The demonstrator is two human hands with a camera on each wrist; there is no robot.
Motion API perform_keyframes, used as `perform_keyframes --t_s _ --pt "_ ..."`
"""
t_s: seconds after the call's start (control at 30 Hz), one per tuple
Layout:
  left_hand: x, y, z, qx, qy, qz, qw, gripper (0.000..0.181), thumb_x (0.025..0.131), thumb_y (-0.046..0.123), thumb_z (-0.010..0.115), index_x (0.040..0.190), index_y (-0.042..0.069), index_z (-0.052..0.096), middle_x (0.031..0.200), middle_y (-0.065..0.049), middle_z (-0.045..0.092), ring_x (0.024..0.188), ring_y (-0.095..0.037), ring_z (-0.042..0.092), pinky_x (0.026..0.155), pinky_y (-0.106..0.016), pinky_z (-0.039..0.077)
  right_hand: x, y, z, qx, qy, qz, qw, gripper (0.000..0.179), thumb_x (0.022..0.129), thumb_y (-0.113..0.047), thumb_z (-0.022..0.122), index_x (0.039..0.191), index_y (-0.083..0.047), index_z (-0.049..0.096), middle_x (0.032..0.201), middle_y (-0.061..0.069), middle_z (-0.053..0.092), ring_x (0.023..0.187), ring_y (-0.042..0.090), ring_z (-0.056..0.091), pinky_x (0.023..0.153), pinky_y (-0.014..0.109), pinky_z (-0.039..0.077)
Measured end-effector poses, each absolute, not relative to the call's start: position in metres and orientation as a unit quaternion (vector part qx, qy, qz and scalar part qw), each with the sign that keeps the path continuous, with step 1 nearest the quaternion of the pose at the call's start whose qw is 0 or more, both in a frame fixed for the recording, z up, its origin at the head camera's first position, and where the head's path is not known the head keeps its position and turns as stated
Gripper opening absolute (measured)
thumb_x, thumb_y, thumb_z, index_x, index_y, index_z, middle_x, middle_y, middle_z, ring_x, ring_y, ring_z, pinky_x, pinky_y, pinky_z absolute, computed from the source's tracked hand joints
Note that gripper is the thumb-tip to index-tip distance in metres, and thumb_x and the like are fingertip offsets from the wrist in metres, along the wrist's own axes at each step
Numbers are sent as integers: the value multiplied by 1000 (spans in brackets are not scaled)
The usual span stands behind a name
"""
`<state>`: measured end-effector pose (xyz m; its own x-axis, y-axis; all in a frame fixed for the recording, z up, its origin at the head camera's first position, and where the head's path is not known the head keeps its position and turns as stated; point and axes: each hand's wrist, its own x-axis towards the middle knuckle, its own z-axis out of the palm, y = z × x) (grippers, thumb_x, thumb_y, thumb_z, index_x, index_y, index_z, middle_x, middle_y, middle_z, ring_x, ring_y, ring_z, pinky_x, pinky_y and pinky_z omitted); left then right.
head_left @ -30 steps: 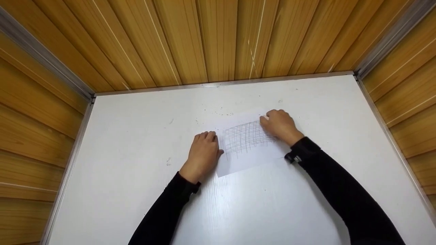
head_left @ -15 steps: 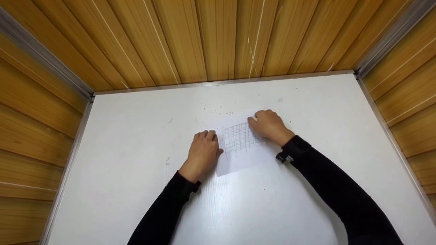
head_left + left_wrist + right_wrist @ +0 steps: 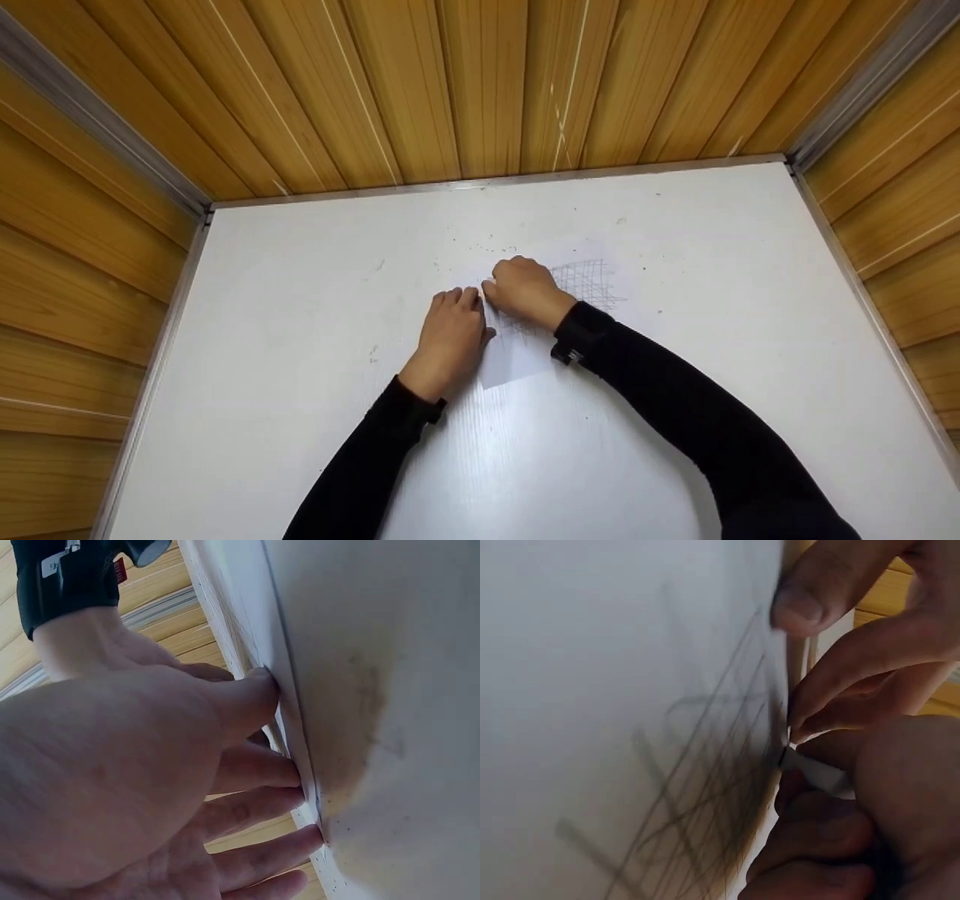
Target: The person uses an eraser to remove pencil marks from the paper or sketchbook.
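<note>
A white sheet of paper (image 3: pixel 514 364) with a pencilled grid of crossing lines (image 3: pixel 589 281) lies on the white table. My left hand (image 3: pixel 450 330) rests along the sheet's left edge, fingertips and thumb pressing on it, also visible in the left wrist view. Just right of it, my right hand (image 3: pixel 525 291) is over the grid's upper left part and hides much of it. In the right wrist view, its curled fingers (image 3: pixel 817 832) pinch a small white block with a darkened tip, which looks like an eraser (image 3: pixel 821 774), touching the paper near the left fingertips.
Dark crumbs (image 3: pixel 491 246) are scattered on the table (image 3: pixel 300 300) beyond the sheet, with a few faint smudges elsewhere. Wood-patterned panels (image 3: pixel 480 90) with metal edging enclose the table's back and both sides.
My right hand has swept left across the paper with the eraser, from the grid's right end to beside the left hand. The grid's right part is uncovered. My left hand has stayed put.
</note>
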<state>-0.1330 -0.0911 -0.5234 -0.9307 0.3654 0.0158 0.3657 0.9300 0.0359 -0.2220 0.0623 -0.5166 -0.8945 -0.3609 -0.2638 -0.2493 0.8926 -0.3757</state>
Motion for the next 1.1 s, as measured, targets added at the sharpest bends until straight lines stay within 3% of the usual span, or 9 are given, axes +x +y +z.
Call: perform_keyframes --t_s 0.17,0.33,0.43,0.57,0.73,0.97,1.1 --pt "-133 -89 -523 -181 -983 2 -7 53 104 43 75 133 -2 74 128 -9 68 122 -33 66 113 -46 50 -227 110 -519 -143 963 -182 137 40 109 -33 56 98 2 74 109 26 76 105 45 71 93 59 60" --pt "-132 -91 -523 -176 -984 -6 -19 53 105 42 75 134 -3 74 133 -11 69 126 -34 65 116 -48 49 -237 184 -519 -71 966 -199 150 52 109 -35 51 126 10 72 127 34 71 119 49 66 107 63 54" --pt "-134 -92 -523 -177 -984 -10 -20 53 106 41 74 134 -4 73 134 -11 69 127 -35 65 117 -48 48 -242 220 -517 -34 968 -195 156 56 110 -35 50 135 11 69 135 36 67 124 50 63 110 65 51" --pt "-135 -93 -524 -177 -984 -5 -16 53 106 41 74 135 -3 73 136 -11 68 129 -35 65 118 -48 48 -243 236 -517 -34 970 -185 153 55 112 -36 48 127 12 71 127 36 69 115 48 64 102 64 53" --pt "-135 -94 -528 -185 -983 0 -9 51 105 41 76 131 -3 75 132 -11 70 126 -35 67 117 -48 51 -240 220 -518 -45 970 -191 142 52 114 -35 48 116 11 72 116 32 71 106 44 66 95 60 55" --pt "-135 -94 -530 -186 -983 -4 6 50 103 39 78 129 -4 75 127 -11 70 120 -34 67 112 -48 53 -229 144 -509 -103 948 -239 183 52 114 -41 55 132 5 72 132 28 73 126 44 68 114 60 53" --pt "-134 -91 -530 -189 -982 -5 12 53 103 40 78 133 -3 74 128 -10 70 120 -33 68 110 -47 53 -220 91 -512 -136 946 -221 196 47 113 -41 53 123 1 75 127 25 75 124 44 70 111 57 56"
